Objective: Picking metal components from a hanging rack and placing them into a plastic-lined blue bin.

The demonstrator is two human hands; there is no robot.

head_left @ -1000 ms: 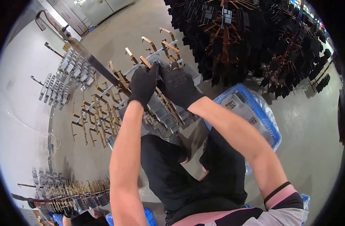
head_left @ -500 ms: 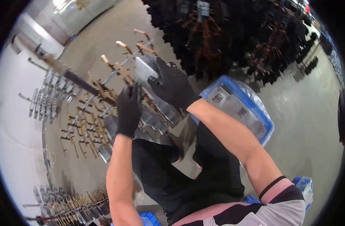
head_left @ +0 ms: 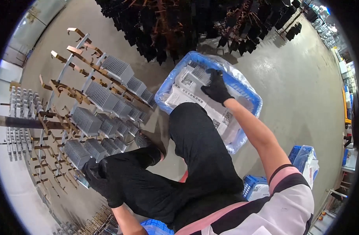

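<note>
My right hand (head_left: 217, 87), in a black glove, reaches into a blue plastic basket (head_left: 259, 105). Its thumb and fingers are apart, beside a grey finned heat sink (head_left: 199, 71) at the basket's far end. Low on the left, my black-gloved left hand (head_left: 98, 181) is beside my knee, close to the heat sinks on the rack. Its fingers are loosely bent and nothing shows in them, though dark trousers blur its outline. More finned heat sinks (head_left: 85, 121) sit in rows on the copper-coloured hooks (head_left: 71, 50) of the rack.
Printed paper (head_left: 187, 98) lies in the basket, with clear plastic over its rim. A dark horizontal bar (head_left: 19, 122) carries the rack. Dark parts (head_left: 160, 31) hang in dense clusters at the far side. Smaller blue baskets (head_left: 254, 187) stand by my right side.
My right hand has left the heat sink at the rack and moved right, into the basket. My left hand has dropped from the hooks to beside my knee. The view has turned right.
</note>
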